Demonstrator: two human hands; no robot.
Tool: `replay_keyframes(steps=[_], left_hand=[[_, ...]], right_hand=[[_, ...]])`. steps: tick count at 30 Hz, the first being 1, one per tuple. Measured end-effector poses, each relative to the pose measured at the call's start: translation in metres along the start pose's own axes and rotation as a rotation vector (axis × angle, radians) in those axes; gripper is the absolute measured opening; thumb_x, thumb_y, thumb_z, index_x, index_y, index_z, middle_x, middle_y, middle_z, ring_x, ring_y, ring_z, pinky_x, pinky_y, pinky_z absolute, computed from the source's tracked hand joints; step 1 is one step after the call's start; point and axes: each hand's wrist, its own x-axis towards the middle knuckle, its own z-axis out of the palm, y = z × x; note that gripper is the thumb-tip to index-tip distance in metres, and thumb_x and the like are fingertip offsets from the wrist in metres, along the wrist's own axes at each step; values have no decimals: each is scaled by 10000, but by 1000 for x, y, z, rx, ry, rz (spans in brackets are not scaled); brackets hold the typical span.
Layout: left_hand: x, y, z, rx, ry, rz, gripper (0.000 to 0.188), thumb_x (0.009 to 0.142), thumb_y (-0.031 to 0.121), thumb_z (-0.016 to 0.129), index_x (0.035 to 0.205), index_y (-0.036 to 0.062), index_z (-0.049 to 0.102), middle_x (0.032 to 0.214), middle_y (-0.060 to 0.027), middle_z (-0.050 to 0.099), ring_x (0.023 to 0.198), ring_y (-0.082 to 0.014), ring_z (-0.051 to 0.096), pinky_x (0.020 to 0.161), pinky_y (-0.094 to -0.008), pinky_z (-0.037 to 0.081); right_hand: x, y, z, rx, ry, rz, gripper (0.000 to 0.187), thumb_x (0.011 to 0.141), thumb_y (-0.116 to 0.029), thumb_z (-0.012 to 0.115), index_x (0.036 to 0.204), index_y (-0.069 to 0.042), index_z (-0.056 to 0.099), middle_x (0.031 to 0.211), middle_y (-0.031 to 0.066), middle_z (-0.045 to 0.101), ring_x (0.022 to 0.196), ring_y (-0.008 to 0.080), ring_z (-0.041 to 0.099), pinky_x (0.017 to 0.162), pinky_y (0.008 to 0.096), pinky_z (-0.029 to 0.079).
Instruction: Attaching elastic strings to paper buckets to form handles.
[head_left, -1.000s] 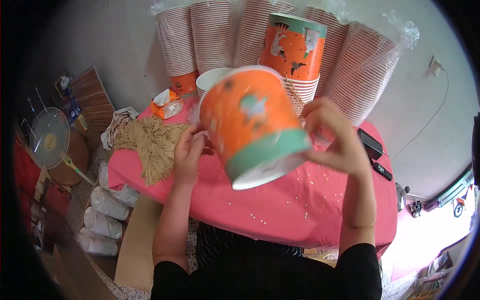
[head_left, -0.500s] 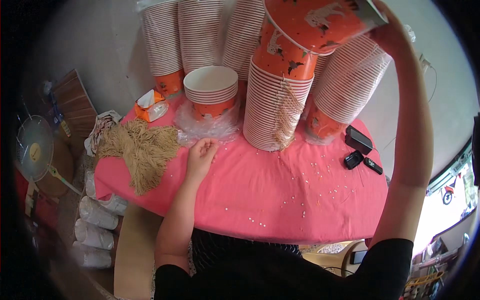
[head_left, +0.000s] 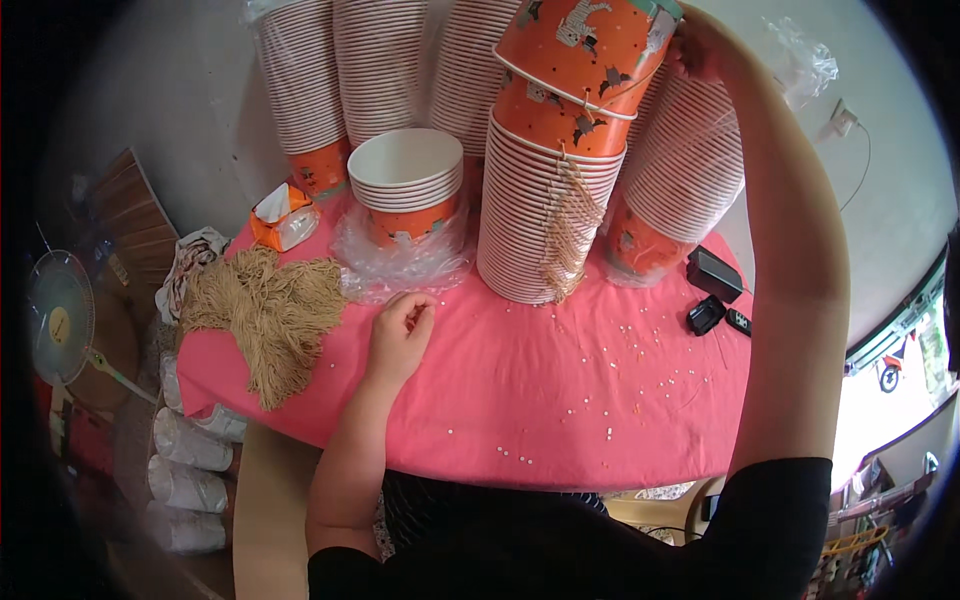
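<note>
Head view: the right hand (head_left: 698, 50) grips the orange bucket (head_left: 592, 48) near its base, holding it mouth-down and slightly tilted over the top of the tall stack (head_left: 520, 215). Over the pink tablecloth (head_left: 490, 400), the left hand (head_left: 400, 335) is half curled (whether it holds anything, I cannot tell).

The person's left forearm (head_left: 350, 450) is slanting forward and slightly inward, and the left hand (head_left: 402, 335) is hovering with fingers (head_left: 418, 310) loosely curling. The right arm (head_left: 800, 300) is reaching far higher, its forearm leaning inward, while the right hand (head_left: 703, 50) is bending leftward, partly hidden.
</note>
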Motion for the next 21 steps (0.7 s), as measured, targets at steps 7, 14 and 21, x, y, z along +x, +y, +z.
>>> replay_keyframes(steps=[7,14,21], left_hand=[[-4,-2,-10,58,7,-29,87,868,32,627,945,-5,642,848,-91,632,698,-168,595,644,-285,483],[0,4,-5,57,-38,-17,95,871,39,627,952,-7,643,847,-102,638,708,-178,602,655,-292,492],[-4,-2,-12,103,-44,-9,98,870,37,630,955,-11,639,850,-104,645,715,-183,611,659,-294,496]], right_hand=[[36,10,52,-299,529,186,387,893,-447,587,627,-167,584,523,21,513,448,169,494,424,326,401],[15,25,13,-275,19,-41,428,899,-457,579,635,-120,596,545,58,535,463,193,518,452,363,456],[41,2,55,-530,969,455,416,914,-404,542,660,-84,614,550,83,535,479,227,547,474,385,484]])
